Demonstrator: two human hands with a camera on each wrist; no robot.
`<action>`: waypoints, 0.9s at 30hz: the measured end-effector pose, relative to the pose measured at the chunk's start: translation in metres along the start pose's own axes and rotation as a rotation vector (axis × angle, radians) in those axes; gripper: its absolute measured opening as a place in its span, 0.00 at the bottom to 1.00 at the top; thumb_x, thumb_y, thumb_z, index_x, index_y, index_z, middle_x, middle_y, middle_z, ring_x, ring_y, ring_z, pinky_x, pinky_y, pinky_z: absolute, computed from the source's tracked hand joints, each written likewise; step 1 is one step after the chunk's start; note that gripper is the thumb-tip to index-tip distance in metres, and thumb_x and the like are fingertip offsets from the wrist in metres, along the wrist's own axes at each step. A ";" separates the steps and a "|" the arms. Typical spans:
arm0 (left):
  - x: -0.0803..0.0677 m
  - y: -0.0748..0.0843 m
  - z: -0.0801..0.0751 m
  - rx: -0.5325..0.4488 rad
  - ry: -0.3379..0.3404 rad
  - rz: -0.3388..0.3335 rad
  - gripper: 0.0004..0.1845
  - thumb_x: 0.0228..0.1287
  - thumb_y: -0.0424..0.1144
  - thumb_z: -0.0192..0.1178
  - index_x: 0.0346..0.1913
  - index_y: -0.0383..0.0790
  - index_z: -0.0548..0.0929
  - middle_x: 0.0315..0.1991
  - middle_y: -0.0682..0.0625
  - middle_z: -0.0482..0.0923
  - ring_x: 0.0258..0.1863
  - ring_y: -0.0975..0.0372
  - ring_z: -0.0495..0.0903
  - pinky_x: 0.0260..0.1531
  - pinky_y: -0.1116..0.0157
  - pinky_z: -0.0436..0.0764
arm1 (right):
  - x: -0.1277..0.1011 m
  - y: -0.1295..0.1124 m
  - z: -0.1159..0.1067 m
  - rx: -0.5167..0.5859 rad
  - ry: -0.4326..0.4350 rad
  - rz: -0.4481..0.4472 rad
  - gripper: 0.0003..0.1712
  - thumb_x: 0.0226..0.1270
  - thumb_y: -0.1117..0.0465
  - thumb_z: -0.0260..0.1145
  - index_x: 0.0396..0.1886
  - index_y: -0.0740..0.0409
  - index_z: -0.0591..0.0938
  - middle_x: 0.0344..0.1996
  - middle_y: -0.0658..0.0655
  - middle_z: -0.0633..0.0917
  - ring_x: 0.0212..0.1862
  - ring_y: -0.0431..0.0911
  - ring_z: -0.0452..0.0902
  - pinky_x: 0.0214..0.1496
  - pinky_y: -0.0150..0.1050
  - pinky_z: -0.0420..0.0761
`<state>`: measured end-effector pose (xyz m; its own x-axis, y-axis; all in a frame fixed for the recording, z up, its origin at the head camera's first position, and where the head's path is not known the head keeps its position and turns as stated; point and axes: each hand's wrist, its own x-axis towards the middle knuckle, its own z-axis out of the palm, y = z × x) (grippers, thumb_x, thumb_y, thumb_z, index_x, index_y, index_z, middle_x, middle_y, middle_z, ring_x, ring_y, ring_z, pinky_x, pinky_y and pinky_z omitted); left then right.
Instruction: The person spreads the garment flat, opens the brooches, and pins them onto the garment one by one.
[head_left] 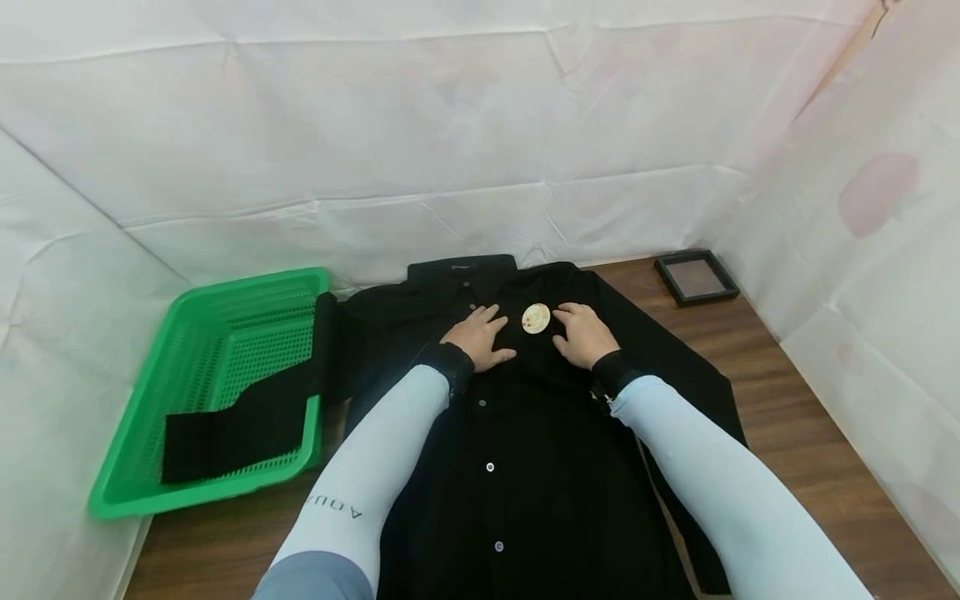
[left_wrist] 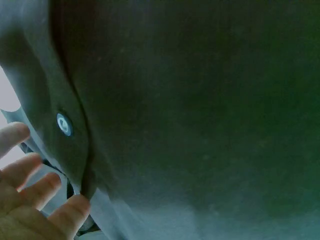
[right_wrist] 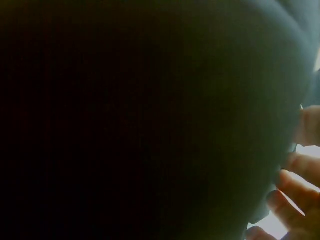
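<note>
Resting flat with relaxed fingers, the left hand [head_left: 477, 336] and right hand [head_left: 584, 334] press the black shirt [head_left: 525, 450] spread on the desk [head_left: 795, 433], a round badge [head_left: 536, 318] between them.

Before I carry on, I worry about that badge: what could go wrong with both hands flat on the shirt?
The round badge sits between the left hand and the right hand; sliding either hand inward could snag it or bunch the black shirt. One sleeve lies over the rim of the green basket, so tugging the shirt might drag or tip the basket.
</note>
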<state>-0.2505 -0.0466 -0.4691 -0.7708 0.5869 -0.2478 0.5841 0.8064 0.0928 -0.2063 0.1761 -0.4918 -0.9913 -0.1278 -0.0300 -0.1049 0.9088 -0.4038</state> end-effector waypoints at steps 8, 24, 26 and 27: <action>-0.006 -0.002 0.009 -0.026 -0.084 -0.022 0.37 0.69 0.66 0.41 0.75 0.55 0.55 0.77 0.50 0.44 0.75 0.51 0.45 0.66 0.43 0.56 | -0.011 -0.005 0.002 -0.124 -0.175 -0.017 0.35 0.73 0.49 0.56 0.74 0.59 0.60 0.74 0.63 0.55 0.74 0.58 0.46 0.68 0.65 0.53; -0.008 -0.008 0.017 -0.028 -0.062 -0.030 0.42 0.65 0.70 0.44 0.76 0.54 0.53 0.77 0.46 0.43 0.75 0.51 0.44 0.65 0.38 0.54 | -0.024 0.016 0.005 -0.184 -0.222 -0.012 0.39 0.74 0.40 0.49 0.77 0.52 0.53 0.76 0.57 0.48 0.75 0.57 0.40 0.67 0.69 0.48; -0.008 -0.008 0.019 -0.025 -0.062 -0.038 0.43 0.63 0.71 0.47 0.76 0.54 0.53 0.77 0.46 0.43 0.75 0.51 0.43 0.65 0.39 0.53 | -0.026 0.016 0.004 -0.181 -0.226 -0.011 0.39 0.74 0.41 0.49 0.77 0.52 0.53 0.76 0.58 0.48 0.75 0.58 0.40 0.66 0.69 0.48; -0.007 -0.008 0.019 -0.026 -0.065 -0.043 0.44 0.62 0.71 0.48 0.76 0.54 0.52 0.77 0.45 0.42 0.75 0.51 0.43 0.65 0.39 0.53 | -0.027 0.016 0.003 -0.179 -0.227 -0.015 0.40 0.74 0.40 0.49 0.77 0.53 0.53 0.76 0.59 0.48 0.75 0.58 0.41 0.66 0.70 0.48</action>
<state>-0.2447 -0.0591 -0.4867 -0.7766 0.5460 -0.3142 0.5429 0.8331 0.1058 -0.1804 0.1926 -0.5006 -0.9486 -0.2088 -0.2377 -0.1513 0.9592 -0.2387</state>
